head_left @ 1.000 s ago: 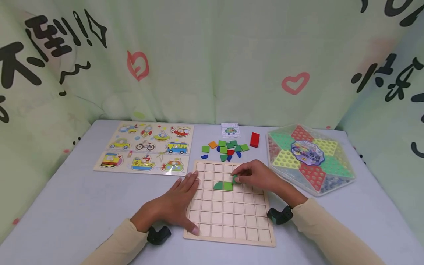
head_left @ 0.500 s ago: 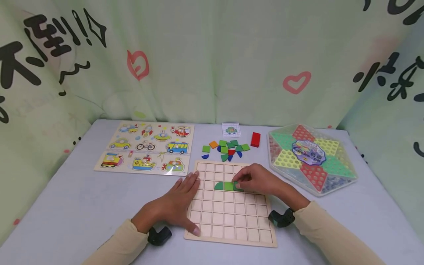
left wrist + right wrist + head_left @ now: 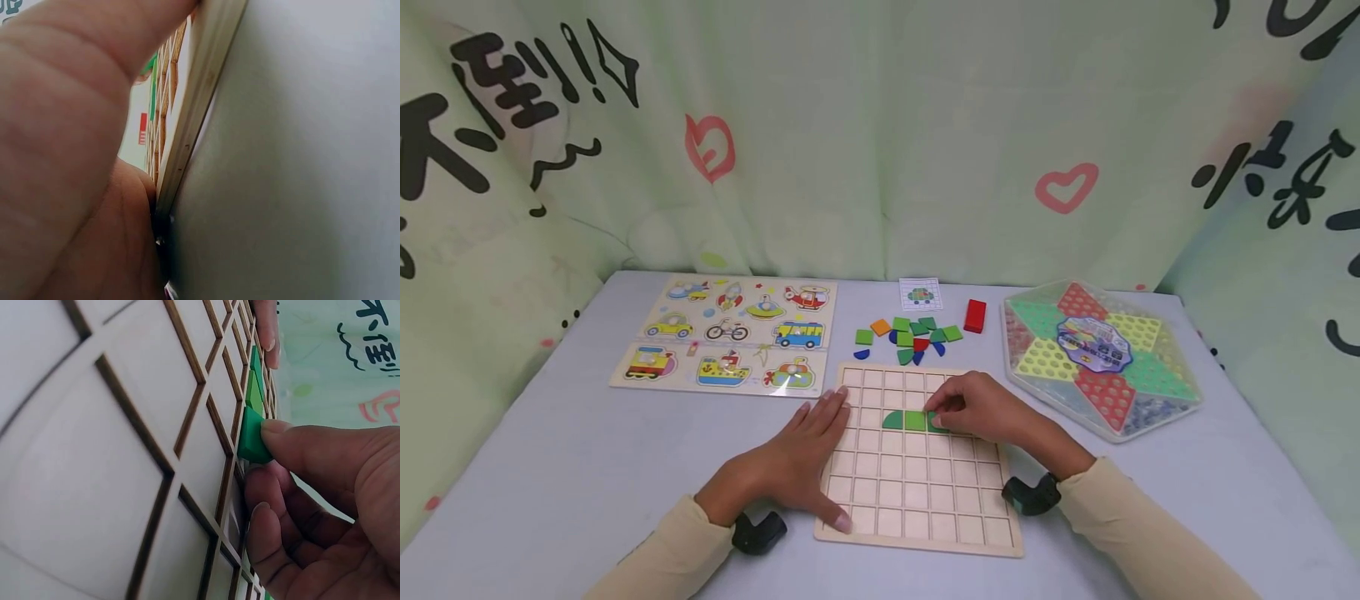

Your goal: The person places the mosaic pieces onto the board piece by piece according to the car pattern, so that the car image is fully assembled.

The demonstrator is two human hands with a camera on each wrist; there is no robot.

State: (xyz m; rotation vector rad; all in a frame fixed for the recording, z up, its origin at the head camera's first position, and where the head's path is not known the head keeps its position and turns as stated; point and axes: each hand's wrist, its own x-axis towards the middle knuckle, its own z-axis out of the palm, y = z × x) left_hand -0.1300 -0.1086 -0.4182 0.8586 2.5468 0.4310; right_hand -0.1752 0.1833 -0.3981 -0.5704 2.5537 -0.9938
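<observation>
A wooden grid board (image 3: 917, 540) lies flat before me. My left hand (image 3: 797, 462) rests along its left edge with fingers spread, the thumb at the near left corner. In one row sit a dark green quarter-circle tile (image 3: 892, 420) and a light green square tile (image 3: 914, 421). Beside the square, my right hand (image 3: 981, 408) pinches a dark green tile (image 3: 253, 437) between thumb and fingers, in the adjoining cell. The fingers partly cover that tile in the head view. In the left wrist view, the thumb and palm hide most of the board.
Loose coloured tiles (image 3: 904, 342) lie behind the board, with a red stack (image 3: 975, 317) and a pattern card (image 3: 920, 294) close by. A vehicle puzzle board (image 3: 726, 333) is at the left; a hexagonal game box (image 3: 1101, 358) stands right, near my right forearm.
My right hand has moved slightly down and brought the dark green tile to the cell beside the light green square. My left hand has stayed in place on the board.
</observation>
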